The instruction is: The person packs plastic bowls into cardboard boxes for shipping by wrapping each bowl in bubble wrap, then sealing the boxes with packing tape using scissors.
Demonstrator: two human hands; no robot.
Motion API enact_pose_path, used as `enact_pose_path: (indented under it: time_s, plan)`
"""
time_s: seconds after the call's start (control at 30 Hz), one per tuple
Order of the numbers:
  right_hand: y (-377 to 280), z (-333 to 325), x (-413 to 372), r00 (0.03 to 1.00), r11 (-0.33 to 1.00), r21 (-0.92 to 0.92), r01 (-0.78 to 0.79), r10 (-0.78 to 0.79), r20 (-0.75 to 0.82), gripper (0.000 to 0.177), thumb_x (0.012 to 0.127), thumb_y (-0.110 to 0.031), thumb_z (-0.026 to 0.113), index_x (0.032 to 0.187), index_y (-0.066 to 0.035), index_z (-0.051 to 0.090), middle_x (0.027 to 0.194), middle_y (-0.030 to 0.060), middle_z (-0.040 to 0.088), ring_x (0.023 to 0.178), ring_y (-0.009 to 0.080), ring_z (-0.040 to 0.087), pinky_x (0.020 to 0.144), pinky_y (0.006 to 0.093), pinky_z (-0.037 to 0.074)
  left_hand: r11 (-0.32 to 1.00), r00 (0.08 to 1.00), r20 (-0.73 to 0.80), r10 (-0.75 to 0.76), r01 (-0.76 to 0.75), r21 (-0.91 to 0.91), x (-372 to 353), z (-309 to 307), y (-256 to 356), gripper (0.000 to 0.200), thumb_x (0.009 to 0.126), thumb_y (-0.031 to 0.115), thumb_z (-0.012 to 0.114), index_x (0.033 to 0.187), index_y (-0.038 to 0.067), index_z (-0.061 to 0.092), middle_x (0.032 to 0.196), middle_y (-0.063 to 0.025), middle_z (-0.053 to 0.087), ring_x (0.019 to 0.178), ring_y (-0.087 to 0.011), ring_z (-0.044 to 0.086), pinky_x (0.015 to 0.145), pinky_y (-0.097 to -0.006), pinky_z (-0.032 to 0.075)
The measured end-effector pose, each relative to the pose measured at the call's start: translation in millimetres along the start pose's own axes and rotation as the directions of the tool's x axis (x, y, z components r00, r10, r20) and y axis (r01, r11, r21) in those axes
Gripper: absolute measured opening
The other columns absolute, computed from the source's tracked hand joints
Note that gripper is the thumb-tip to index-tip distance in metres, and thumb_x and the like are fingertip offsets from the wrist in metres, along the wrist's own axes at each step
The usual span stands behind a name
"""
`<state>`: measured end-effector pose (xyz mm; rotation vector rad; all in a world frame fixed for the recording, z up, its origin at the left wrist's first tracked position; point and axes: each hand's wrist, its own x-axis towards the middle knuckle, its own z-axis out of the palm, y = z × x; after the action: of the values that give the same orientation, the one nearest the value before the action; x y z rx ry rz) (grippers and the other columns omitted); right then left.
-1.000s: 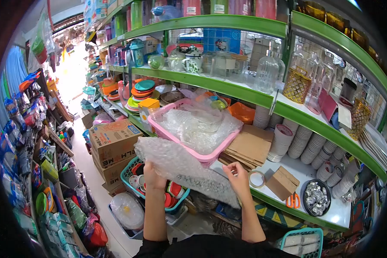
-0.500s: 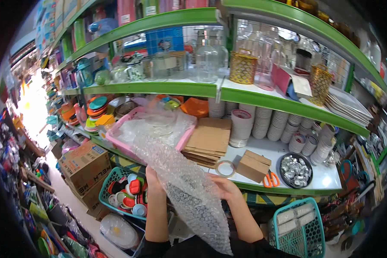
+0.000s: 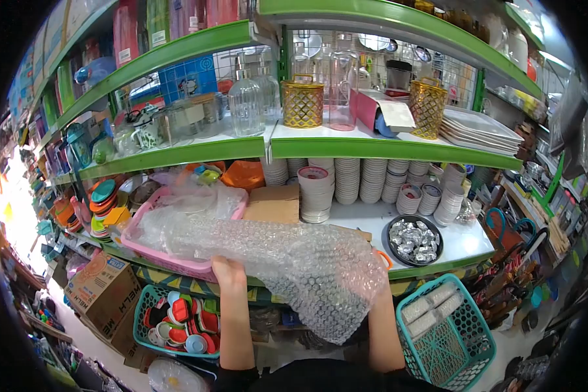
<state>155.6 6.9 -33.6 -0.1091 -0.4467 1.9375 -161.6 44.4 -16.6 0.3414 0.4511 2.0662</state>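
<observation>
A sheet of clear bubble wrap [image 3: 307, 261] is spread sideways in front of me, its left end lying over a pink basket [image 3: 196, 266] and its lower right corner hanging past the shelf edge. My left hand [image 3: 228, 271] grips its lower edge on the left, with the fingertips hidden behind the plastic. At the right end, my right hand [image 3: 366, 277] shows blurrily through the wrap, closed on it from behind. The wrap covers most of the cardboard pieces [image 3: 272, 203] and nearly all of the orange-handled scissors [image 3: 385, 259].
Stacked white cups [image 3: 315, 196] and a black bowl of silver-wrapped pieces [image 3: 413, 240] stand on the white shelf. Below are a teal basket of colourful small items [image 3: 144, 320] and another teal basket [image 3: 487, 326]. Glass bottles [image 3: 245, 104] line the green-edged shelf above.
The bubble wrap has gone from a narrow, slanting bunch to a wide sheet. My right hand has moved right and behind it. The view has turned right.
</observation>
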Motion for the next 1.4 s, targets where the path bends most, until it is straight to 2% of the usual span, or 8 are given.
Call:
enact_pose_path:
  time_s: [0.17,0.27,0.5,0.6,0.93,1.13,1.23,1.4]
  plan:
    - [-24.0,-35.4,-4.4,0.973,0.983,0.181,0.037,-0.077,0.220,0.049,0.087,-0.006,0.053,0.135,-0.007,0.042,0.122,0.0161,0.053,0.111,0.0284,0.053,0.090,0.0361,0.047,0.994,0.993,0.040,-0.107,0.107,-0.008,15.4,-13.5,-3.0,0.039,0.097,0.023,0.040,0.128,0.000,0.045,0.126,-0.0137,0.053,0.115,-0.0271,0.050,0.100,-0.0418,0.041]
    - [-25.4,-11.5,0.1,0.848,0.879,-0.172,0.445,-0.475,-0.235,0.057,0.088,-0.002,0.051,0.141,-0.006,0.031,0.124,0.0172,0.051,0.110,0.0283,0.053,0.093,0.0378,0.046,0.986,0.982,-0.111,-0.155,0.161,0.053,14.0,-4.5,-14.4,0.036,0.098,0.018,0.036,0.128,-0.001,0.045,0.126,-0.0144,0.053,0.116,-0.0281,0.050,0.100,-0.0422,0.041]
    - [-30.9,29.5,-26.6,0.948,0.946,0.087,0.311,-0.303,-0.093,0.059,0.084,-0.007,0.059,0.137,-0.001,0.034,0.127,0.0182,0.050,0.114,0.0324,0.052,0.096,0.0442,0.045,0.959,0.960,-0.009,-0.281,0.280,-0.038,7.2,9.0,-30.7,0.035,0.099,0.015,0.034,0.129,-0.001,0.042,0.128,-0.0148,0.050,0.117,-0.0297,0.049,0.100,-0.0447,0.040]
    - [-40.9,7.5,-23.8,0.848,0.725,-0.584,0.365,-0.518,-0.113,0.065,0.082,-0.003,0.062,0.139,0.000,0.032,0.127,0.0208,0.051,0.106,0.0329,0.059,0.085,0.0403,0.052,0.961,0.960,0.017,-0.278,0.278,0.002,2.1,15.7,-32.3,0.036,0.099,0.016,0.031,0.130,-0.001,0.041,0.129,-0.0149,0.049,0.118,-0.0304,0.048,0.101,-0.0458,0.040]
    - [-44.2,-15.8,-16.3,0.653,0.656,-0.629,0.417,-0.698,-0.296,0.062,0.081,-0.007,0.067,0.135,0.000,0.038,0.107,0.0185,0.060,0.088,0.0253,0.063,0.074,0.0340,0.053,0.924,0.923,0.085,-0.374,0.380,-0.054,1.2,19.4,-39.3,0.044,0.097,0.024,0.030,0.132,-0.002,0.039,0.131,-0.0183,0.047,0.122,-0.0336,0.044,0.103,-0.0491,0.037]
    - [-38.8,-48.5,-14.7,0.536,-0.142,-0.947,-0.287,-0.844,-0.035,0.043,0.072,-0.028,0.079,0.099,-0.003,0.057,0.107,0.0146,0.045,0.098,0.0269,0.049,0.082,0.0381,0.045,0.917,0.915,0.125,-0.383,0.393,-0.064,5.6,17.9,-45.9,0.053,0.094,0.033,0.030,0.133,-0.002,0.038,0.133,-0.0189,0.046,0.122,-0.0359,0.044,0.104,-0.0501,0.036]
    - [-34.4,-29.3,-14.2,0.466,-0.493,-0.803,-0.335,-0.827,0.313,0.045,0.071,-0.028,0.078,0.101,-0.002,0.056,0.109,0.0145,0.047,0.101,0.0293,0.048,0.082,0.0391,0.045,0.901,0.884,0.209,-0.418,0.433,-0.027,-0.2,26.1,-42.2,0.056,0.093,0.036,0.033,0.135,-0.001,0.036,0.133,-0.0194,0.046,0.122,-0.0381,0.044,0.101,-0.0552,0.036]
    - [-39.7,37.6,2.4,0.618,-0.429,-0.903,0.027,-0.703,0.353,0.051,0.073,-0.025,0.077,0.112,-0.001,0.054,0.116,0.0136,0.054,0.109,0.0274,0.051,0.091,0.0389,0.043,0.864,0.807,0.329,-0.491,0.500,0.062,-11.1,56.9,-34.6,0.058,0.092,0.038,0.037,0.136,0.001,0.035,0.133,-0.0200,0.046,0.121,-0.0394,0.045,0.099,-0.0608,0.036]
